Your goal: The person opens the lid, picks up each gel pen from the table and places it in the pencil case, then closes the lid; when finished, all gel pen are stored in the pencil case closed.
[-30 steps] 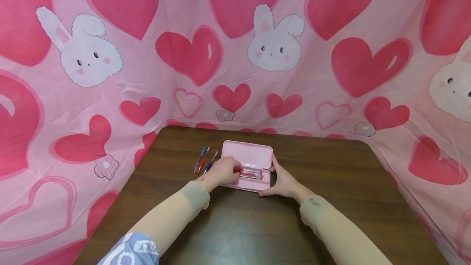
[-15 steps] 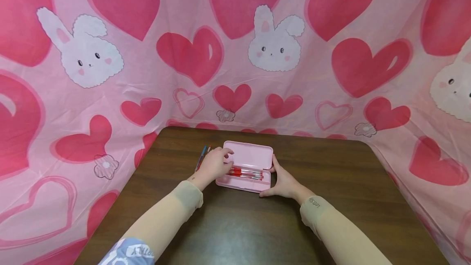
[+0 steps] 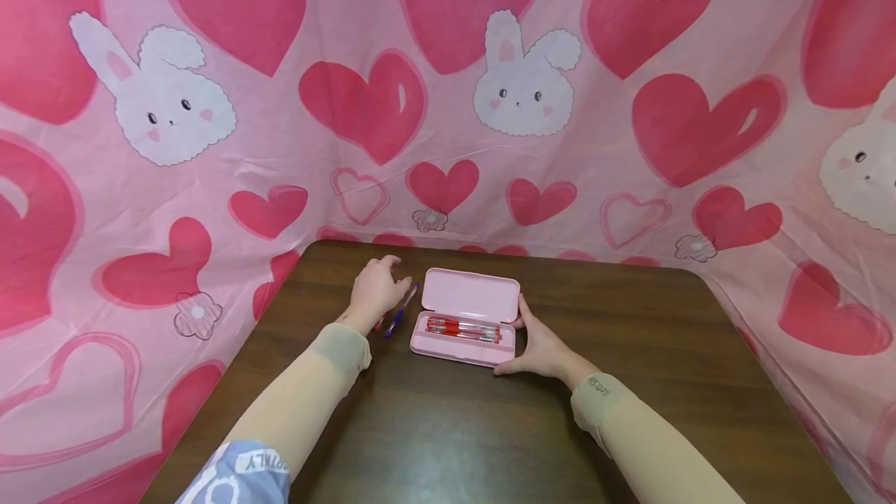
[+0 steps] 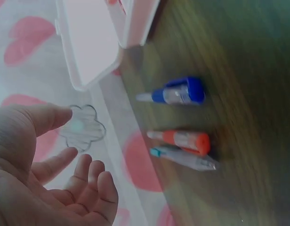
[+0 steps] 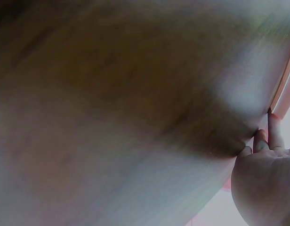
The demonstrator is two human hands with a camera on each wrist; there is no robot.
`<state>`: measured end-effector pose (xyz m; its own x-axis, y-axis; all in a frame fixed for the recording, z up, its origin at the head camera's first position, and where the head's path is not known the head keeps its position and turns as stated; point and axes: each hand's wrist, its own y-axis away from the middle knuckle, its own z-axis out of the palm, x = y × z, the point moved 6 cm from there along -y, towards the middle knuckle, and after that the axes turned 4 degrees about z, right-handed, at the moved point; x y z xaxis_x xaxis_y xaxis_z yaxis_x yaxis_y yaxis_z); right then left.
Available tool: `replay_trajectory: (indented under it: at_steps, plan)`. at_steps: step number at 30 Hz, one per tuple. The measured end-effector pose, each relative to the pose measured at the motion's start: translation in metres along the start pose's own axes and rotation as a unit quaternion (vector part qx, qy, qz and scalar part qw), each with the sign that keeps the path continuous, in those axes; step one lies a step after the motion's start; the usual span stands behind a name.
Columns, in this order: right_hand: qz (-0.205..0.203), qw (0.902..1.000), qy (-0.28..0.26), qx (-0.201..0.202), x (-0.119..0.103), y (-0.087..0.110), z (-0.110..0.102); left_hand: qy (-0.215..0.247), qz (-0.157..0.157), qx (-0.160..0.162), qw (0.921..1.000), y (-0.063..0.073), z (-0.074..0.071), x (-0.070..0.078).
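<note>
The pink pencil case [image 3: 442, 344] lies open on the brown wooden surface [image 3: 462, 426], its lid [image 3: 471, 296] tipped back toward the far side. Several red pens [image 3: 458, 328] lie lengthwise in its rear compartment.

The right hand [image 3: 535, 341] grips the case's right end, thumb at the front corner and fingers set wide around the side toward the lid. The left hand [image 3: 374, 294] is over the loose pens to the left of the case, fingers loosely parted and slightly bent, holding nothing. Just beside the case's left edge lies a blue pen [image 3: 400, 313], with a narrow strip of wood between.

Behind the lid, a short band of wood reaches the surface's far edge, where a pink cloth [image 3: 448, 131] with hearts and rabbits stands. In front of the case the wood runs broad toward the person, and another wide stretch extends to the right of the case, beyond the right hand.

From the head, the left hand covers most of what lies left of the blue pen; the left wrist view shows an orange-red pen [image 4: 182, 140] and a teal pen [image 4: 187, 158] there, so close together that I cannot tell whether they touch. That view catches only one end of the case. The right wrist view is mostly blurred, but shows fingers against the case's edge.
</note>
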<state>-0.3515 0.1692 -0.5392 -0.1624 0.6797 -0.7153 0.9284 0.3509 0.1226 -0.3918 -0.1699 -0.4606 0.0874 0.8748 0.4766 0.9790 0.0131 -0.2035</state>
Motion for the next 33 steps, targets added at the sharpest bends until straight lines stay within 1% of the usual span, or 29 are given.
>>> replay_trajectory:
  at_steps: [4,10,13,15,18,19,23,24,25,26,27,30,31,33]
  plan:
    - [-0.002,1.0,0.002,0.002,0.0,-0.001,0.001,-0.002,-0.022,-0.005,0.9997,-0.004,0.0,-0.013]
    - [0.003,1.0,0.006,-0.003,0.0,-0.002,0.004,-0.014,-0.052,-0.012,0.9985,-0.01,0.007,-0.037]
    - [0.008,1.0,0.004,-0.002,0.0,-0.002,0.003,-0.015,-0.063,-0.02,0.9977,-0.012,0.01,-0.045]
    - [0.008,1.0,0.005,0.0,-0.001,-0.001,0.002,-0.009,-0.07,-0.027,0.9971,-0.013,0.011,-0.05]
    - [0.009,1.0,0.004,0.0,-0.002,-0.001,0.001,-0.008,-0.081,-0.048,0.9955,-0.013,0.013,-0.053]
    - [0.008,1.0,0.003,0.0,-0.002,-0.001,0.001,-0.015,-0.078,-0.049,0.9956,-0.017,0.018,-0.06]
    - [0.005,1.0,0.004,0.001,-0.002,0.0,0.001,-0.034,-0.091,-0.078,0.9922,-0.018,0.022,-0.064]
    - [0.004,1.0,0.004,0.001,-0.002,0.0,0.001,-0.036,-0.085,-0.077,0.9928,-0.023,0.029,-0.075]
    - [0.004,1.0,0.004,0.002,-0.002,0.0,0.0,-0.037,-0.087,-0.08,0.9922,-0.024,0.031,-0.076]
    - [0.004,1.0,0.004,0.001,-0.002,0.0,0.0,-0.032,-0.095,-0.089,0.9909,-0.021,0.028,-0.071]
    - [0.005,1.0,0.002,0.001,-0.001,0.0,0.0,-0.031,-0.097,-0.092,0.9905,-0.021,0.029,-0.072]
    - [0.008,1.0,0.0,-0.001,0.0,-0.001,0.0,-0.028,-0.095,-0.09,0.9909,-0.02,0.032,-0.073]
    - [0.009,1.0,-0.001,-0.001,0.0,-0.001,0.0,-0.03,-0.103,-0.097,0.9895,-0.014,0.025,-0.063]
    - [0.01,0.9999,0.0,-0.001,0.0,0.0,0.0,-0.033,-0.1,-0.095,0.9899,-0.013,0.027,-0.063]
